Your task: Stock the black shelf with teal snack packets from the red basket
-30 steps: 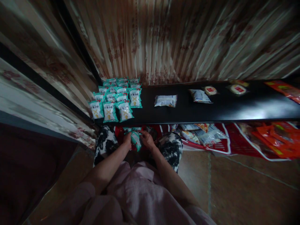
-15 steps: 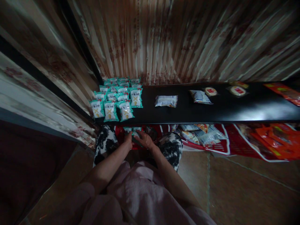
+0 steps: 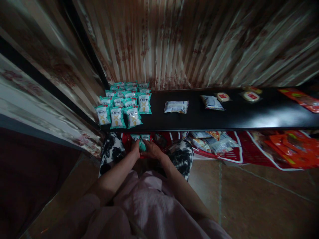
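Low between my knees, my left hand [image 3: 135, 150] and my right hand [image 3: 152, 150] grip a teal snack packet [image 3: 142, 145] from its two sides. My fingers partly cover it. More teal packets [image 3: 145, 136] lie just beyond my fingertips in a red container [image 3: 126, 141] under the shelf edge. Above, on the black shelf [image 3: 159, 123], several teal and white snack packets [image 3: 118, 117] stand in close rows at the left end.
Along the shelf to the right lie a white packet [image 3: 176, 107], another packet [image 3: 211, 102], round wrapped snacks [image 3: 251, 96] and a long red package [image 3: 300, 98]. Below the shelf, red bags hold clear packets [image 3: 221, 144] and orange packages [image 3: 291, 147]. A curtain [image 3: 169, 43] hangs behind.
My right hand has shifted slightly and its fingers have moved on the packet, so more of its teal surface shows. The packets on the shelf stay in place.
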Motion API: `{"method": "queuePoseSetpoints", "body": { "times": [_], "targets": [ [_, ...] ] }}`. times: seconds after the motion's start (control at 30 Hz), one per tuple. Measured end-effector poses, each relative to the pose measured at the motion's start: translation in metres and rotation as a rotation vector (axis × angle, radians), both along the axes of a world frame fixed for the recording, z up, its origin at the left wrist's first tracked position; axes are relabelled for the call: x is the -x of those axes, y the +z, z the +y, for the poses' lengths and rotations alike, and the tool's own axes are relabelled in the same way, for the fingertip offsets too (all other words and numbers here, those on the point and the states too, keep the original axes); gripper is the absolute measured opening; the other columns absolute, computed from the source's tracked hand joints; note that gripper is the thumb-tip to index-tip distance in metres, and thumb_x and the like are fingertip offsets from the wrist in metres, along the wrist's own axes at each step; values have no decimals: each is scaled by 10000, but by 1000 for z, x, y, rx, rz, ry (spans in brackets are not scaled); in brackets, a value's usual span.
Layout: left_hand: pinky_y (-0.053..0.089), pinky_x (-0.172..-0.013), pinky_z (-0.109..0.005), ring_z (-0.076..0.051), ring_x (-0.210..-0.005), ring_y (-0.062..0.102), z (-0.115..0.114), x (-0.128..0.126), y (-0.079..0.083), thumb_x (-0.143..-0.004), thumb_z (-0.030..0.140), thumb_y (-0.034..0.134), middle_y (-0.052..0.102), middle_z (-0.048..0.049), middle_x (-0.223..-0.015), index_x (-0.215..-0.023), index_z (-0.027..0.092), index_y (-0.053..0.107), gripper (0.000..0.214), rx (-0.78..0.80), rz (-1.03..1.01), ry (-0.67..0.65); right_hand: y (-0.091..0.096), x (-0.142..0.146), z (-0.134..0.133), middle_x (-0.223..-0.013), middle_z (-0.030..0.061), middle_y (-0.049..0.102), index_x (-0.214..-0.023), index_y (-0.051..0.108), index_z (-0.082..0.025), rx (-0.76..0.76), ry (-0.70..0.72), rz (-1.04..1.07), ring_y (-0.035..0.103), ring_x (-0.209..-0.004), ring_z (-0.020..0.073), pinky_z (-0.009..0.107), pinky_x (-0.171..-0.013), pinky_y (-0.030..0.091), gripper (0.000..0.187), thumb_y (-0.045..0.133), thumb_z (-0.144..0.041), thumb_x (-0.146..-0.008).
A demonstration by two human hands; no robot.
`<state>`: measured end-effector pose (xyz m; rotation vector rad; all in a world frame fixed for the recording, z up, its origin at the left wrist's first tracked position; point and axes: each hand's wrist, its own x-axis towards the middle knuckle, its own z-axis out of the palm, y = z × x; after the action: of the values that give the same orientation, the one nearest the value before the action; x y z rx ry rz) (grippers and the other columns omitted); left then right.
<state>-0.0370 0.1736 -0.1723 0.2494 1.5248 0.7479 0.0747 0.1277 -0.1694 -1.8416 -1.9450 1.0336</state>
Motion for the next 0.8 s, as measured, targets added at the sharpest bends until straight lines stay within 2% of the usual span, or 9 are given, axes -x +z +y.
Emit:
{"method": "queuePoseSetpoints", "body": {
  "times": [0.13,0.4,0.67,0.8],
  "targets": [
    [458,-536,-252,-162,-586,614,0,-1,4,-788,338,568,601,-2,-582,-733,184,579,165,8,35,3,2,-1,4,-1341,146,501,-1376,393,-210,17,-13,-7,489,-1215,281,358,-960,383,806,732,-358,-660],
    [468,-555,-262,-191,-687,627,5,1,15,-786,431,547,636,-30,-692,-796,198,601,239,-45,22,-31,17,-15,19,-1211,145,587,-1311,489,-182,13,-57,-40,593,-1049,257,319,-882,429,590,625,-278,-745],
    [477,-571,-273,-198,-714,624,1,4,13,-787,512,525,633,-36,-720,-848,208,599,318,-45,29,-14,21,-20,23,-1161,110,647,-1239,571,-180,1,16,-19,598,-1057,258,295,-884,433,539,631,-236,-706],
    [475,-559,-265,-192,-692,626,-1,5,13,-791,498,520,631,-29,-692,-862,199,609,320,-45,18,-1,22,-21,21,-1116,97,674,-1231,581,-182,14,48,-12,628,-996,255,289,-838,451,534,617,-209,-699]
  ]
}}
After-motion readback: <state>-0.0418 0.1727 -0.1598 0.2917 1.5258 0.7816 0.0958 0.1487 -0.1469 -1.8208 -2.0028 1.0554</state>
